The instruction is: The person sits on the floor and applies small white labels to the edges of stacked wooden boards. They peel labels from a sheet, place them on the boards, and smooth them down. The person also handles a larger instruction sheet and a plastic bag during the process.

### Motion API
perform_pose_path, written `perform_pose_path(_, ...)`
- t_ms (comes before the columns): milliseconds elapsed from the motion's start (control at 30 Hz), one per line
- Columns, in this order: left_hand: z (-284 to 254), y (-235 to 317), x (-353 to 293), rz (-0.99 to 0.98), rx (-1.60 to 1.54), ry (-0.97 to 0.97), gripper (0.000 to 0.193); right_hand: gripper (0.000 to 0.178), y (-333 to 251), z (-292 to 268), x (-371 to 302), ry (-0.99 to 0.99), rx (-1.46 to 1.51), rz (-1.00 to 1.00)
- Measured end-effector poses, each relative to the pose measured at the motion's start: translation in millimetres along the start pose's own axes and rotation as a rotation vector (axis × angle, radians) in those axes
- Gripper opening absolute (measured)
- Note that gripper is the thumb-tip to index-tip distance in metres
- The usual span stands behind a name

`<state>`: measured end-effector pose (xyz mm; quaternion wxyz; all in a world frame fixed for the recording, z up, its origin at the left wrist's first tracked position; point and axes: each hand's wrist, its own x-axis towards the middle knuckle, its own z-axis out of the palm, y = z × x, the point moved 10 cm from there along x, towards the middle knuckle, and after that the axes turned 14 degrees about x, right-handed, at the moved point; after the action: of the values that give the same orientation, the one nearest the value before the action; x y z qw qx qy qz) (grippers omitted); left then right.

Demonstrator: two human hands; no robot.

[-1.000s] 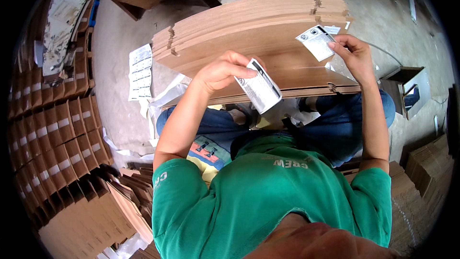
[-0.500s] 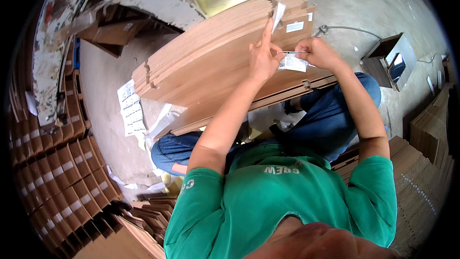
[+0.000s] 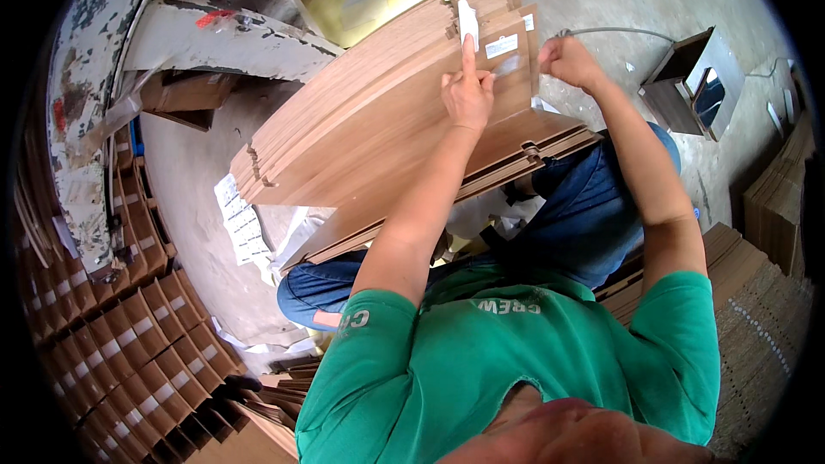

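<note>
My left hand [image 3: 468, 99] is over the large brown wood-grain boards [image 3: 378, 142], its index finger stretched out and the other fingers curled. The index fingertip overlaps the lower end of a narrow white label [image 3: 467, 19] at the boards' notched far edge. I cannot tell whether this label clings to the finger or rests on the boards. To the right of the boards, my right hand [image 3: 569, 62] is raised with its fingers pinched together; anything in them is hidden. A blurred pale piece of paper [image 3: 512, 64] appears between the hands. Near it, a printed label [image 3: 502, 45] lies flat on the board.
The boards lean across my bent legs. Printed sheets [image 3: 242, 219] lie on the floor at left, and stacked brown cartons [image 3: 129, 348] stand beyond. A chipped white metal frame [image 3: 232, 34] crosses the upper left. A small open box [image 3: 694, 90] and brown stacks [image 3: 778, 206] are at right.
My hands have come apart from the small printed label sheet they held between them. My right hand has lifted up and away from the left, and the boards appear further left in view.
</note>
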<state>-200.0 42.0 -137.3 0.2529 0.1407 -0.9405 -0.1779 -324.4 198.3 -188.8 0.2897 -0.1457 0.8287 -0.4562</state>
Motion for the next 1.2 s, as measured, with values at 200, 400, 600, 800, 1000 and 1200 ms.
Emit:
perform_pose_path(200,11,4,9,0.051,0.065,-0.090,0.086,0.008,-17,67,-11,-0.378,-0.112,-0.195)
perform_pose_path(400,17,0,4,0.032,0.105,-0.125,0.084,0.014,-18,88,6,-0.402,-0.216,-0.219)
perform_pose_path(600,14,-1,6,0.042,0.109,-0.085,0.083,0.020,-25,87,20,-0.265,-0.270,-0.317)
perform_pose_path(800,21,-11,-6,-0.073,0.167,-0.338,0.087,0.023,-27,85,21,-0.230,-0.194,-0.387)
perform_pose_path(1000,-78,-22,-20,-0.180,-0.134,-0.144,0.090,0.015,-26,95,19,-0.200,-0.365,-0.360)
perform_pose_path(1200,-186,-32,-40,-0.195,-0.503,0.213,0.084,0.016,-40,164,21,-0.423,-0.444,-0.322)
